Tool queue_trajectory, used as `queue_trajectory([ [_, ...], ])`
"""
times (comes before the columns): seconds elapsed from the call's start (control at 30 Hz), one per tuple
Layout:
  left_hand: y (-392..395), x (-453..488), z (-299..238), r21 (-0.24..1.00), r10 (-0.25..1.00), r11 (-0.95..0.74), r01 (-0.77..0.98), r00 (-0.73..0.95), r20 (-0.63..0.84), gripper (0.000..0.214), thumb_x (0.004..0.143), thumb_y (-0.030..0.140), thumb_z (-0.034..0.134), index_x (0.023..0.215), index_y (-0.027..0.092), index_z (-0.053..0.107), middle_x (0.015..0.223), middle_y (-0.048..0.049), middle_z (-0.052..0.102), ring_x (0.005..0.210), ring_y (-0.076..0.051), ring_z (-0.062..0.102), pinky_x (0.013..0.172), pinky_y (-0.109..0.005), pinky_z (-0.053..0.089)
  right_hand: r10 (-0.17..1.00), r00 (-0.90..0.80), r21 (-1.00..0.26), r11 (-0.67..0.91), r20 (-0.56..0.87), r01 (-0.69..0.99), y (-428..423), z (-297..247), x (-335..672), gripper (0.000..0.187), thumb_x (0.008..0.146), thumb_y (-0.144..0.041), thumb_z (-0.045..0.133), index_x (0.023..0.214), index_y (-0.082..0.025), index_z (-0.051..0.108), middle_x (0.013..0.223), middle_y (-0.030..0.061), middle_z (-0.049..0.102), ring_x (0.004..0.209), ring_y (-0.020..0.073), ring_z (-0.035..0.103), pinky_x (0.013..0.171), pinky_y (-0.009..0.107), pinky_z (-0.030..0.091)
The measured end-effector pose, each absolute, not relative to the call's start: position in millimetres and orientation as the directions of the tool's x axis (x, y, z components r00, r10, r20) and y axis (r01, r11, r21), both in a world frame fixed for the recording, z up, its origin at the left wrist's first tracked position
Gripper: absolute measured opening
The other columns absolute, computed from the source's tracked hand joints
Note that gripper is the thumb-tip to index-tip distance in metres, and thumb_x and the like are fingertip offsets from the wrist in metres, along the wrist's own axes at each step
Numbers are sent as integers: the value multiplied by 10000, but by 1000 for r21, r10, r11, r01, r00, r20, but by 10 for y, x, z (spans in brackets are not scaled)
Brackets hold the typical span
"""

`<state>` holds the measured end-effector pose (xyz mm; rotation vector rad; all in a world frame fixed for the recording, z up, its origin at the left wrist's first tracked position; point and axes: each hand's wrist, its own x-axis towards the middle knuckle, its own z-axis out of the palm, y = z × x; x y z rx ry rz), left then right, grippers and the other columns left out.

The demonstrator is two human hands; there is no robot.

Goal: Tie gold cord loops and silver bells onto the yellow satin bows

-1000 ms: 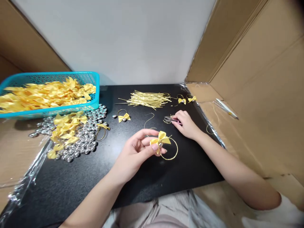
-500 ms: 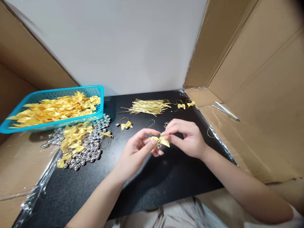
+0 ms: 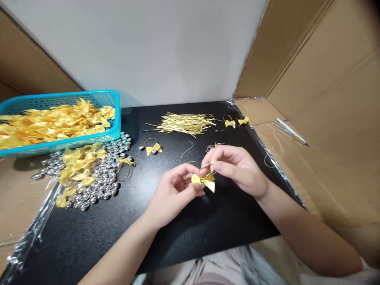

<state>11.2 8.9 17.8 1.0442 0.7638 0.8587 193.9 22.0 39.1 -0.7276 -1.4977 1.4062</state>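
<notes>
Bow (image 3: 203, 181), small, yellow satin, is held just over the black mat (image 3: 208, 225), approx. mid-mat, w/ a tiny silver bit at its knot that I can't make out. From my remote seat, the left hand (image 3: 175, 190) comes in from 7 o'clock. Its thumb & forefinger are clamped on the bow's left wing, and the other fingers are curled in. The right hand (image 3: 239, 168) comes in from 4 o'clock & sits at 2 o'clock of the bow. Its thumb & forefinger tips are pressed together on a gold cord (image 3: 208, 163), which slants down to the knot.

Going outward, all clock refs from the bow:
- A loose cord piece (image 3: 187, 150) lies on the mat at 11 o'clock, near the hands.
- One finished bow w/ loop (image 3: 153, 148) lies at 10 o'clock.
- A bundle of cut gold cords (image 3: 185, 122) lies at 12 o'clock, toward the far edge of the mat.
- Two more finished bows (image 3: 230, 123) lie side by side at 1 o'clock, by the mat's far right corner.
- A heap of silver bells (image 3: 97, 182) lies at 9 o'clock, w/ loose yellow bows (image 3: 78, 166) strewn on top.
- A blue basket (image 3: 117, 114) sits behind the heap at 10 o'clock, full of yellow bows.
- A cardboard wall (image 3: 326, 91) stands at 2–3 o'clock, w/ a pen (image 3: 292, 132) on its flap.
</notes>
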Motion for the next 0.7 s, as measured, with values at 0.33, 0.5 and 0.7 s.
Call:
queue_trajectory([
  [0.33, 51, 124, 101, 946, 873, 260, -196, 466, -143, 82, 796, 136, 705, 776, 162, 630, 717, 26, 682, 660, -77, 617, 655, -176, 501, 873, -431, -943, 89, 228, -319, 162, 303, 1931, 89, 887, -176, 605, 819, -159, 659, 804, 29, 718, 726, 113, 653, 669, 226, 535],
  [0.5, 53, 129, 99, 959, 873, 246, -142, 463, -156, 92, 803, 152, 702, 753, 165, 626, 704, 34, 680, 666, -75, 614, 662, -176, 491, 862, -437, -932, 101, 257, -348, 155, 319, 1935, 82, 875, -170, 626, 808, -162, 673, 816, 25, 703, 731, 115, 646, 676, 236, 539],
  [0.7, 53, 128, 102, 961, 870, 266, -82, 449, -202, 109, 778, 191, 736, 765, 153, 634, 682, 20, 675, 617, -70, 584, 599, -160, 448, 863, -405, -911, 136, 302, -389, 161, 314, 1964, 71, 877, -170, 627, 836, -174, 684, 826, 28, 705, 783, 136, 654, 710, 267, 540],
])
